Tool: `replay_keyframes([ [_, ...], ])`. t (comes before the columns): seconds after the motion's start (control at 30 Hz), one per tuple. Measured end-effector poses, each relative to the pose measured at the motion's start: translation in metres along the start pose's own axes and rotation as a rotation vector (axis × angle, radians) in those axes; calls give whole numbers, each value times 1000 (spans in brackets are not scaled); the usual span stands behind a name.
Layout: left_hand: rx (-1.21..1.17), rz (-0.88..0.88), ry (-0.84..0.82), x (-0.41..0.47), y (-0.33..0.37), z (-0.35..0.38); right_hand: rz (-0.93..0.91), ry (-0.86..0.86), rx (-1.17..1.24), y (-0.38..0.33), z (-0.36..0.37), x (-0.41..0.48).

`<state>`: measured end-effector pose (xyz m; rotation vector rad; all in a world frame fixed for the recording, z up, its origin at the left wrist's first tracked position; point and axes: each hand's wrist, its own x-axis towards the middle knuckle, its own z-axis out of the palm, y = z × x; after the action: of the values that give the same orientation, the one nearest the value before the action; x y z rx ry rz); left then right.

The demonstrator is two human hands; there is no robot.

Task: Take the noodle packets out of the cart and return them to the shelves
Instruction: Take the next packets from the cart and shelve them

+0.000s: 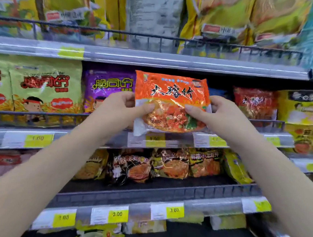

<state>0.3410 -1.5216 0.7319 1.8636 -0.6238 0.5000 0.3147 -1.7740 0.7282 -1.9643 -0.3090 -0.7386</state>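
Noodle packet (170, 102) — likely light, slippery film, brittle inside — pinched at nine o'clock by left hand (122, 106), three o'clock by right hand (215, 112); side edges probably grip best.

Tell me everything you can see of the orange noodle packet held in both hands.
The orange glossy plastic noodle packet bears large black characters above a picture of noodles, with a pale seam at its left edge. Looking sealed and crinkled, it faces the camera, slightly tilted, before the middle shelf. The left hand pinches its left side, the right hand its right side.
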Motion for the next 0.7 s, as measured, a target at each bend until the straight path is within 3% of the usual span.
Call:
replay_keyframes([
  [0.37,253,100,58,53,17,4,-18,-29,-30,11,-13,58],
  [0.7,385,192,192,58,8,17,-189,-56,-87,30,-12,75],
])
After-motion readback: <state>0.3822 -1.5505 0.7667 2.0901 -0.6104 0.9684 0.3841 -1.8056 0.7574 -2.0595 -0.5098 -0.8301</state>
